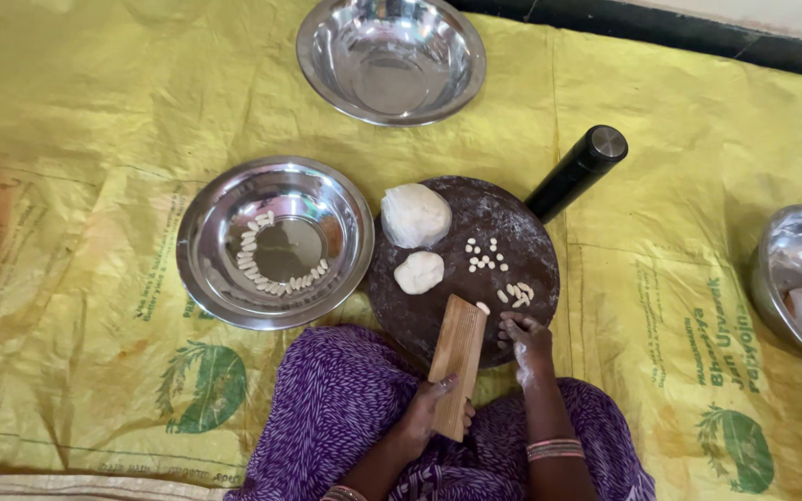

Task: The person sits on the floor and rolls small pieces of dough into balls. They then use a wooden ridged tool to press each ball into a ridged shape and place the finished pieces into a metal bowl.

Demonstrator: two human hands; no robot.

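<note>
Wooden and ridged, the small paddle board (458,364) leans with its long axis running from the person's lap up onto the near rim of the round dark rolling board (420,320). The left hand (427,408) is clamped around the paddle's lower end, fingers wrapped on both edges. A tiny dough piece (483,307) sits just off the paddle's top right corner, and the right hand (528,343) is the nearer one to it, fingertips pinched together just beside it; whether they grip anything cannot be told. More cut dough bits (486,255) lie farther up the board, beyond the right hand, with two dough balls (415,215) to their left. A steel bowl (276,243) holding shaped pieces touches the board's left edge, next to the left hand's side. A black cylinder (575,173) lies off the board's far right rim, well apart from both hands.
</note>
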